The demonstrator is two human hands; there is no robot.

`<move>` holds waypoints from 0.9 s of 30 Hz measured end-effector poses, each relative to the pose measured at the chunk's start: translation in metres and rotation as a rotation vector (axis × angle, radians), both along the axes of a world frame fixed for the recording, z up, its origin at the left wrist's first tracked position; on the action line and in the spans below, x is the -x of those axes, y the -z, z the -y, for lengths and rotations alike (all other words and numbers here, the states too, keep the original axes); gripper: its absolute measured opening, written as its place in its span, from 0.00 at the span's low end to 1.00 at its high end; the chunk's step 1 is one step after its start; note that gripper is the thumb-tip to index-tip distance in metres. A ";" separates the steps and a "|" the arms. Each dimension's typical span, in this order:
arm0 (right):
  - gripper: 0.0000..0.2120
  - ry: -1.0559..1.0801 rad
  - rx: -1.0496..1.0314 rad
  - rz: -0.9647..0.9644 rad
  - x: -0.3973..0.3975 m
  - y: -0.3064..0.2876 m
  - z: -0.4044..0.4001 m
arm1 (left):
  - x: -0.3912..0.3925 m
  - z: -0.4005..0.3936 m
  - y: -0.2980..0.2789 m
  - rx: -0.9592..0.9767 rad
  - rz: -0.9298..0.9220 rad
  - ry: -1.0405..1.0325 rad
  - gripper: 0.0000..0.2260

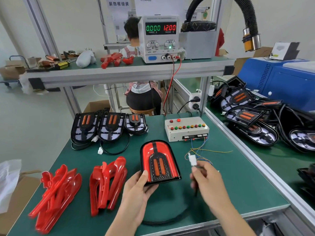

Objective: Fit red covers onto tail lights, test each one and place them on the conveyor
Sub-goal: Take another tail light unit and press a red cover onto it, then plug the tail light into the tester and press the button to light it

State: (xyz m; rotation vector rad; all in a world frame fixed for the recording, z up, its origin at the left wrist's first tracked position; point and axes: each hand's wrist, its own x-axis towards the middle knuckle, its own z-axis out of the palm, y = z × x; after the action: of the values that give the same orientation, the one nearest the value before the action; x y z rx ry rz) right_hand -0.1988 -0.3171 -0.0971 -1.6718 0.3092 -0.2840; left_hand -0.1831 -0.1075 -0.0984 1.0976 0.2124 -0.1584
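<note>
A tail light [159,160] with a red cover fitted lies on the green mat in front of me. My left hand [136,189] grips its near left corner, thumb on top. My right hand [207,180] pinches the light's black cable just behind its white plug [193,160], which meets the thin coloured wires of the white test box [186,127]. Two piles of loose red covers [58,193] [108,183] lie to the left. Three uncovered tail lights [109,125] stand in a row at the mat's far left.
A power supply [160,38] on the upper shelf reads 0.000 and 12.00. Several uncovered tail lights [247,116] are heaped on the green conveyor at right, beside a blue machine [281,79]. A person sits with their back to me behind the bench. A black hose [248,19] hangs overhead.
</note>
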 end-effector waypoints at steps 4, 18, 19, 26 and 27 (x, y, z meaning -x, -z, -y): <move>0.10 0.073 -0.046 0.006 0.012 0.004 0.048 | -0.003 0.017 -0.001 -0.133 -0.006 0.095 0.11; 0.08 0.219 0.288 0.028 0.019 0.030 0.087 | -0.014 0.028 -0.002 -0.898 0.084 0.092 0.12; 0.09 0.213 0.284 0.024 0.018 0.031 0.087 | -0.013 0.028 -0.006 -1.016 0.116 0.058 0.16; 0.13 0.249 0.112 0.053 0.015 0.039 0.090 | 0.012 0.092 -0.048 -0.938 0.594 0.026 0.04; 0.13 0.252 0.096 0.063 0.014 0.040 0.090 | 0.010 0.110 -0.047 -0.994 0.597 0.165 0.04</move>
State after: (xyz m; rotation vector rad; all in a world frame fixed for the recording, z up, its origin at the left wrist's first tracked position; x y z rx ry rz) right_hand -0.2131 -0.4073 -0.1373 -1.7148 0.4667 -0.5456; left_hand -0.1928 -0.2173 -0.0509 2.0926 -0.3880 0.1591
